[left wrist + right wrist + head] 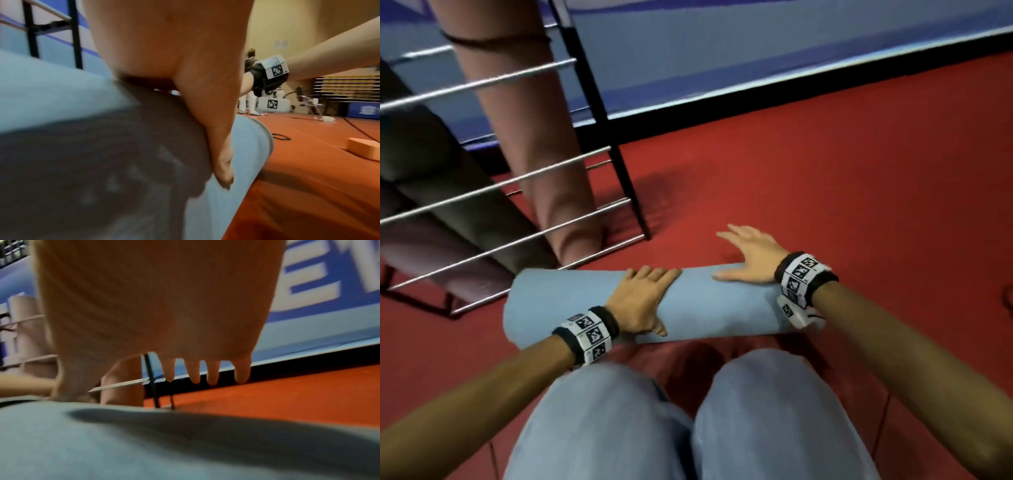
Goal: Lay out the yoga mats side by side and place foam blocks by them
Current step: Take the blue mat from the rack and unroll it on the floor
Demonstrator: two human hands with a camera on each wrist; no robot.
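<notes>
Lying on the red floor (825, 164) by the knees, a rolled blue mat (709, 308) has the left hand (643, 301) flat on top and the right hand (748, 260) spread open. Left wrist: thumb (216, 146) presses the mat, an orange foam block (363, 148) sits well apart. Right wrist: straight fingers (242, 373) (not touching).

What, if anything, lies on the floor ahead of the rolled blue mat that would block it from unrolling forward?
Nothing visible does. The blue mat lies rolled under the left hand and right hand, with bare red floor ahead. The rack of other mats stands off to the left-front; the foam block sits off to the right.
</notes>
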